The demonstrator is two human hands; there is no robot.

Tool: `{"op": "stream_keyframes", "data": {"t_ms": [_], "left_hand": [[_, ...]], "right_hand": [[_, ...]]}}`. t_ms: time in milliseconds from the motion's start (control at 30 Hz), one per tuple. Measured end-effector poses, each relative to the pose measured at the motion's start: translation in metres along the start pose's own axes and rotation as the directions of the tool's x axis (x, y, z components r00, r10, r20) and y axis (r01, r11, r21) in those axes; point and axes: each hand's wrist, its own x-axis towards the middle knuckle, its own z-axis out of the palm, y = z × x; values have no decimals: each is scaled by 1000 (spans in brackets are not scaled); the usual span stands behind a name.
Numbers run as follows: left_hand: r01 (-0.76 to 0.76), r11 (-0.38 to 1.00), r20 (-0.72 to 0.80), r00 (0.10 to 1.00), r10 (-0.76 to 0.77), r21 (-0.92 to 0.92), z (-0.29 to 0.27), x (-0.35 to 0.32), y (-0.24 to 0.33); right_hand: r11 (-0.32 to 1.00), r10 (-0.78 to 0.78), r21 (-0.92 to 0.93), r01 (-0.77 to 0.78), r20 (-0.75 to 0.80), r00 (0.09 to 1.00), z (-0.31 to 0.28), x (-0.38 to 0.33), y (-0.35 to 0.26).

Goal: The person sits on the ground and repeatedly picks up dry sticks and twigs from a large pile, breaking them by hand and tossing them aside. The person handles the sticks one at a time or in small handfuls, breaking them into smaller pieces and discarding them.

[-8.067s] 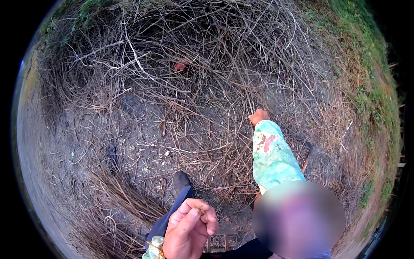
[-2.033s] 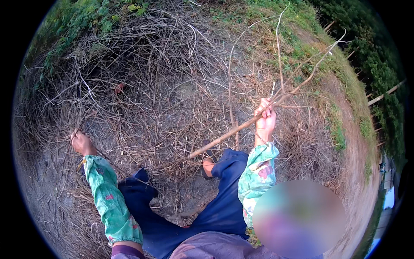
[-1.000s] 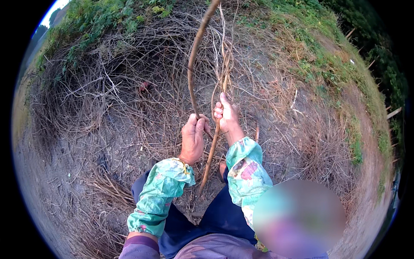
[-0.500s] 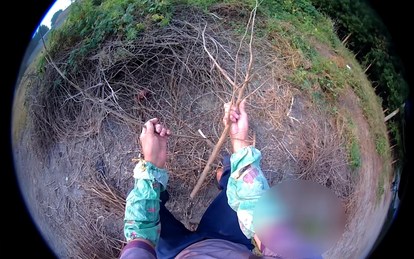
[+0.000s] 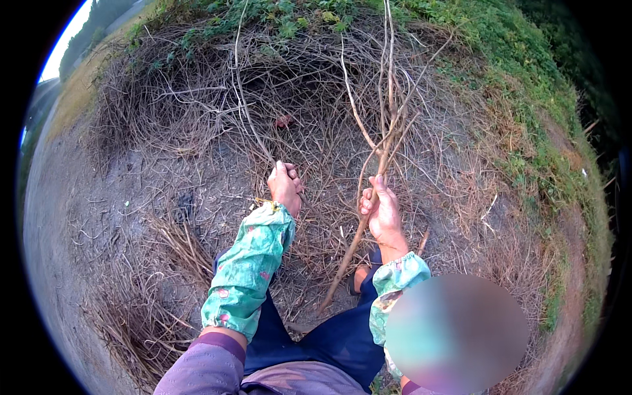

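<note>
My right hand [image 5: 382, 214] is closed around a forked branch [image 5: 352, 249], below the place where it splits into several thin shoots. The branch stands tilted, its thick lower end between my legs and its shoots pointing away from me. To the left, my left hand [image 5: 286, 189] grips a long thin stick [image 5: 241, 95] that reaches up past the far edge of the view. The two hands are apart, at nearly the same distance from me. Green patterned sleeves [image 5: 247, 270] cover both forearms.
A wide heap of dry twigs [image 5: 164, 105] lies ahead, with green plants [image 5: 289, 23] behind it. Bundled dry stalks [image 5: 181, 247] rest on the ground at left. A small reddish thing [image 5: 284, 122] shows among the twigs. A blurred round patch hides the lower right.
The thin stick has swung from slanting far left to pointing away from me. My left hand has moved right. The forked branch stands more upright, still in my right hand.
</note>
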Motion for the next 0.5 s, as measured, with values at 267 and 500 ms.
{"op": "stream_keyframes", "data": {"t_ms": [267, 500], "left_hand": [[-183, 970, 133, 970, 205, -159, -16, -73, 24], [-419, 908, 99, 904, 416, 11, -88, -81, 112]], "right_hand": [[999, -24, 28, 45, -511, 859, -83, 47, -40], [978, -105, 89, 190, -576, 811, -196, 11, -41]]}}
